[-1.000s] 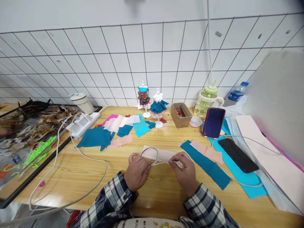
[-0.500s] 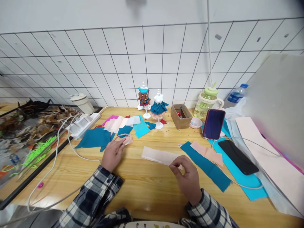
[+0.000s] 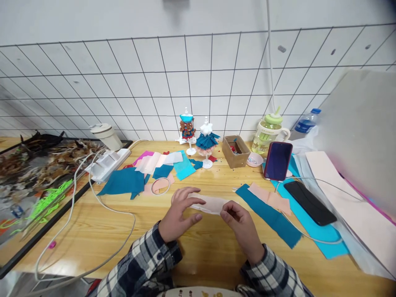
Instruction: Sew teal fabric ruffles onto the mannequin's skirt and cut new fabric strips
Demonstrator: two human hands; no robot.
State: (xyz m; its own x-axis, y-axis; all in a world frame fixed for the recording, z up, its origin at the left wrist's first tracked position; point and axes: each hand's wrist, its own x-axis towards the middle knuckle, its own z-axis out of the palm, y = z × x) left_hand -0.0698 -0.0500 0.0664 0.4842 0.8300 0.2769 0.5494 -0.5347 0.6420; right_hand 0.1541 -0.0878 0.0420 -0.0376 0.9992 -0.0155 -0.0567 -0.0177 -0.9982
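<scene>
In the head view, we see that our left hand (image 3: 182,212) has just let go of the ring (image 3: 169,186), now lying on the peach scraps (image 3: 171,177), which, we judge, frees both hands for the pale strip (image 3: 210,204) on the table (image 3: 210,251). In the earlier frame that hand was away at the scraps; now it hovers by the strip's left end, fingers spread, gripping nothing, touching or not we cannot tell, while our right hand (image 3: 241,227) still pinches the right end.

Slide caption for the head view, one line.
Right hand pinching a pale strip, left hand open at its other end, miniature dress forms behind.
</scene>
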